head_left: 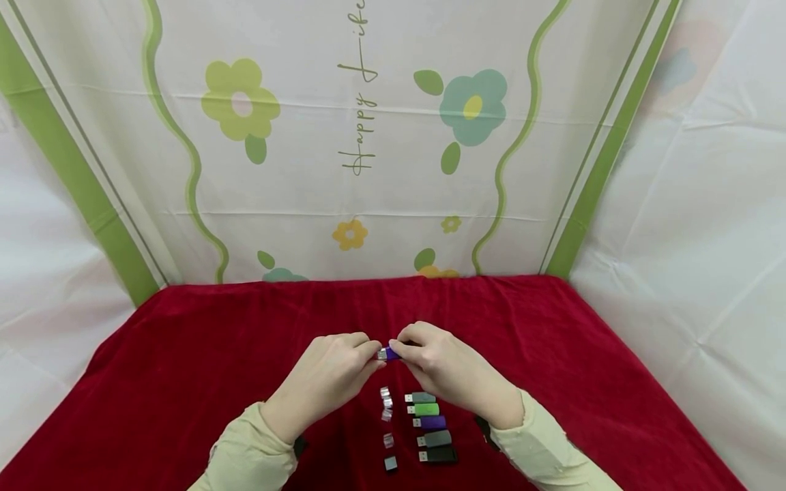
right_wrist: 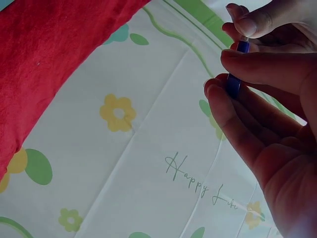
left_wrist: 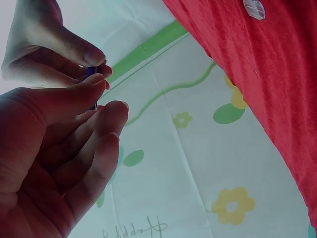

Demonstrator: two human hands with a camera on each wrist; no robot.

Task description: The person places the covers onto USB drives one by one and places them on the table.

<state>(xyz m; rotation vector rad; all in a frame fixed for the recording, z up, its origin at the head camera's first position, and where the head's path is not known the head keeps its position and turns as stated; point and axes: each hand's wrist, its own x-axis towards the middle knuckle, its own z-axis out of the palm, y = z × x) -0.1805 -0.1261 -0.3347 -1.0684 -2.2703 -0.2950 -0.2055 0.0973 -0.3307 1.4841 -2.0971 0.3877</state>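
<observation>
Above the red cloth, a purple USB stick (head_left: pixel 391 353) is held between both hands. My right hand (head_left: pixel 451 372) grips its purple body (right_wrist: pixel 234 85) between thumb and fingers. At the other end, my left hand (head_left: pixel 334 368) pinches the silver connector end; whether a clear cap covers it cannot be told. In the left wrist view, the left fingers (left_wrist: pixel 106 129) hide most of the stick. Below the hands lie a grey-green USB stick (head_left: pixel 422 397), a green one (head_left: pixel 426 409), another purple one (head_left: pixel 432 423), a grey one (head_left: pixel 437 438) and a black one (head_left: pixel 439 455).
Left of the row of sticks, several small clear caps (head_left: pixel 387 403) form a column, with a black-edged grey cap (head_left: pixel 390 464) at its near end. Red cloth (head_left: pixel 196 354) covers the table. A white curtain (head_left: pixel 295 191) with printed flowers hangs behind it.
</observation>
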